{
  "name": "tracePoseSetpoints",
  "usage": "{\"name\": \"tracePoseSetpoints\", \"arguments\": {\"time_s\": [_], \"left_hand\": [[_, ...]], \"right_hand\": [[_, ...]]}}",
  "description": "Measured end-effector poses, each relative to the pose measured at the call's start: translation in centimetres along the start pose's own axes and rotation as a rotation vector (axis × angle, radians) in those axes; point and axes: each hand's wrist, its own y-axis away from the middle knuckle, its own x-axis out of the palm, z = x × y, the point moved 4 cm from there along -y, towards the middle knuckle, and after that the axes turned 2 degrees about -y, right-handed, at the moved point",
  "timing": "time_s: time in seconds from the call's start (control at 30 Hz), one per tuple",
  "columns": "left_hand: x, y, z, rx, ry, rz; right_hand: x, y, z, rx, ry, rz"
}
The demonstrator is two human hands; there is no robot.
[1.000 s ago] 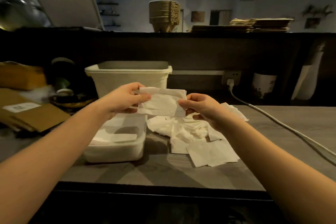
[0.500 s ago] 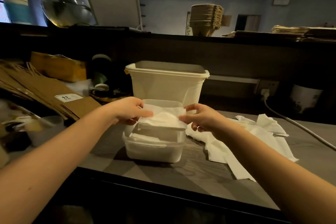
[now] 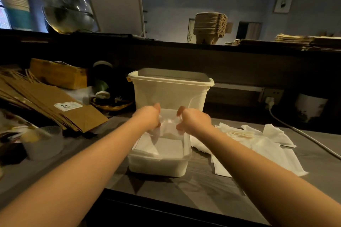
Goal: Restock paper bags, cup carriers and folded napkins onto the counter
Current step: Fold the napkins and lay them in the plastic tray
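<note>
A folded white napkin (image 3: 168, 125) hangs between my two hands over the far end of a low translucent box (image 3: 158, 166). My left hand (image 3: 148, 117) pinches its left edge and my right hand (image 3: 191, 120) pinches its right edge, fingers curled. Folded napkins (image 3: 166, 147) lie flat inside the box. Loose white napkins (image 3: 258, 145) are spread on the worktop to the right. Brown paper bags (image 3: 46, 101) lie stacked at the left. On the raised counter behind stand a pile of cup carriers (image 3: 210, 27) and flat paper bags (image 3: 299, 41).
A tall white bin (image 3: 169, 92) stands right behind the low box. A white cable (image 3: 295, 131) runs from a wall socket across the worktop at right. A glass vase (image 3: 68, 13) sits on the counter at left. A plastic cup (image 3: 42, 143) stands at the near left.
Both hands have carried the napkin down and forward from chest height into the low box. The view has swung left and closer to the box.
</note>
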Motion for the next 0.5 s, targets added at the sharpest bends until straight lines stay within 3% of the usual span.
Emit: {"name": "tracePoseSetpoints", "arguments": {"time_s": [0.13,0.23,0.27,0.37,0.4,0.47,0.5], "left_hand": [[1.3,-0.8,0.2,-0.058,0.007,0.101],[1.8,-0.7,-0.3,-0.074,-0.011,0.065],[2.0,-0.6,-0.4,-0.098,0.084,0.032],[2.8,0.2,0.0,-0.414,0.724,-0.016],[2.9,0.6,0.0,-0.472,0.836,-0.043],[3.2,0.1,0.2,-0.434,0.731,-0.034],[3.0,-0.2,0.1,-0.368,0.561,0.008]], "right_hand": [[1.3,-1.0,1.5,-0.032,0.329,0.084],[2.6,-1.6,2.1,-0.036,0.429,0.215],[3.0,-1.7,2.1,-0.037,0.431,0.253],[3.8,-2.0,1.7,-0.03,0.44,0.334],[3.9,-2.0,1.5,-0.021,0.437,0.352],[4.0,-2.1,1.5,-0.016,0.437,0.374],[3.9,-2.1,1.6,-0.018,0.433,0.383]]}}
